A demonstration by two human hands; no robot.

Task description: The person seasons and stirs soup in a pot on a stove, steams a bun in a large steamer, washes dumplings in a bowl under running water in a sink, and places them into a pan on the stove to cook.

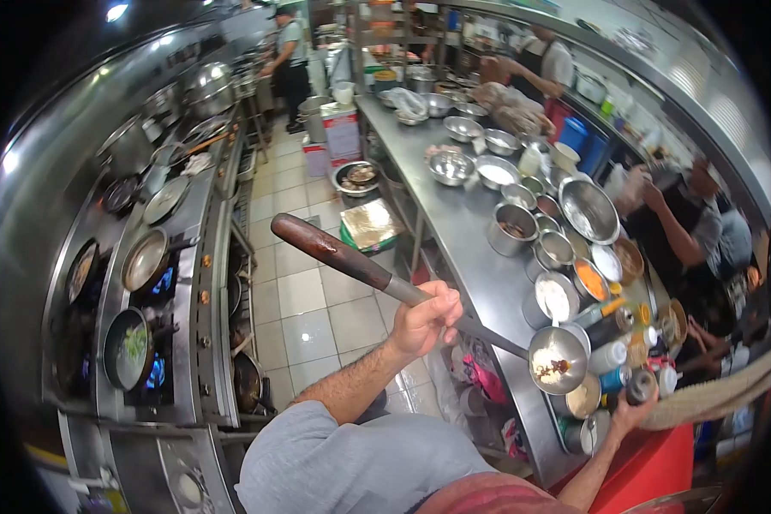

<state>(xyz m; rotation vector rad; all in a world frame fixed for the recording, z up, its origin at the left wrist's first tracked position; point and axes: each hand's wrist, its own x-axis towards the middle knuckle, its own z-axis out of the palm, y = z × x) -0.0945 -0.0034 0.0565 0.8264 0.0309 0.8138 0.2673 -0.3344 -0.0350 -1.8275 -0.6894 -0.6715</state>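
A long-handled metal ladle [558, 358] is held by its shaft in my left hand [426, 319], its dark wooden end pointing up and left. White and dark reddish bits lie in its bowl, over the containers at the counter's near edge. My right hand [632, 413] is closed around a dark-topped bottle [641, 387] at the lower right. Next to it stand a white-capped bottle [608, 355] and a blue can [614, 379]. Behind the ladle bowl is a pot with white contents [556, 297].
On the left, a pan with green pieces [133, 349] and an empty-looking pan [146, 259] sit on lit burners. Metal bowls and pots crowd the steel counter [454, 210]. Several people work around the kitchen. Foil-covered goods [371, 224] stand on the floor.
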